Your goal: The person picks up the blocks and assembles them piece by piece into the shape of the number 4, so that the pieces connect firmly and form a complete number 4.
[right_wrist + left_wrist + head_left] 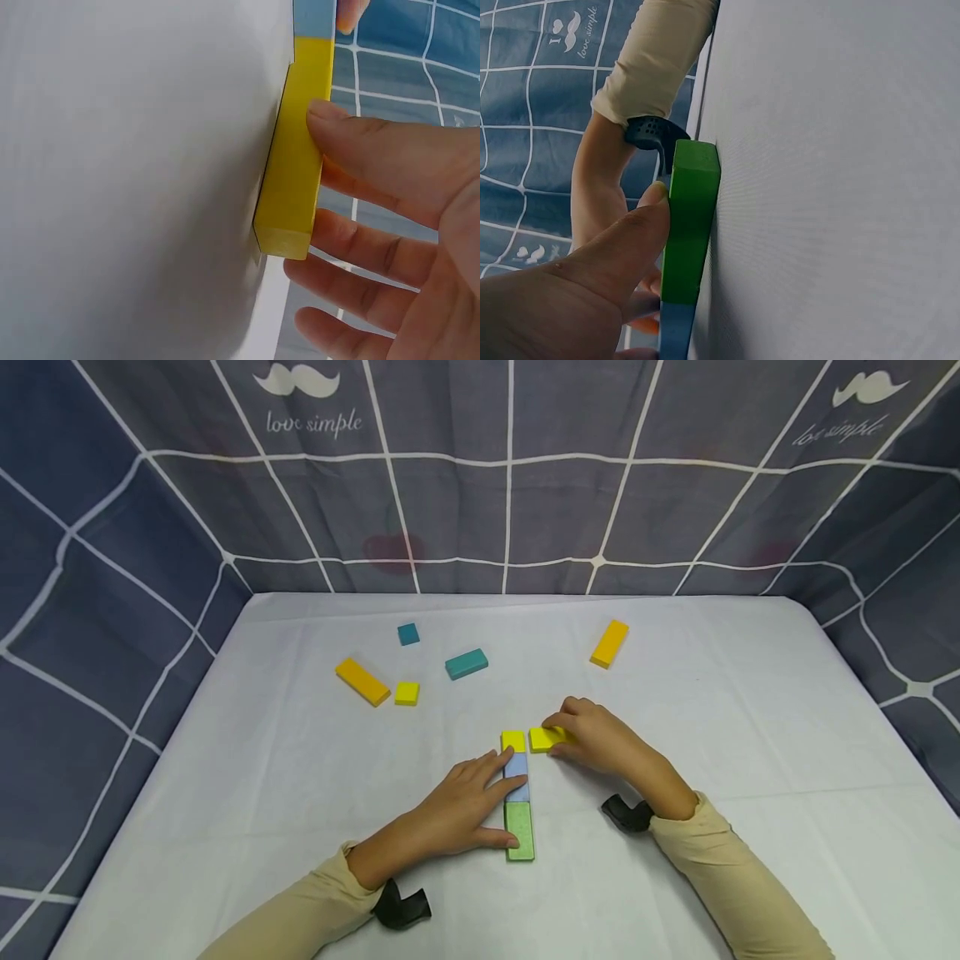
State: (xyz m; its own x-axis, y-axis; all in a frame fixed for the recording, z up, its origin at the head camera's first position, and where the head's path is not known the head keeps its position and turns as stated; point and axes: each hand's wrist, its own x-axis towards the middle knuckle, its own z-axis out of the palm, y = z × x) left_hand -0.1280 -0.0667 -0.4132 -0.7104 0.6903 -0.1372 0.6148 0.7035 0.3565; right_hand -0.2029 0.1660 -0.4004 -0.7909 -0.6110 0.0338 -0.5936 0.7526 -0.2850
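Note:
A row of blocks runs toward the person on the table: a small yellow block (513, 741), a light blue block (516, 790) and a green block (521, 835). My left hand (465, 802) rests on this row with fingers spread, the thumb touching the green block's side. In the left wrist view, that thumb lies along the green block (691, 225). Just right of the row's far end, my right hand (600, 739) pinches a longer yellow block (543, 740) between thumb and fingers. The right wrist view shows the thumb on this yellow block (289, 157).
Farther back on the white table (712, 710) lie an orange-yellow block (363, 682), a small yellow square (407, 693), a dark teal square (408, 634), a teal block (467, 664) and another orange-yellow block (610, 644). A dark checked curtain (450, 510) stands behind.

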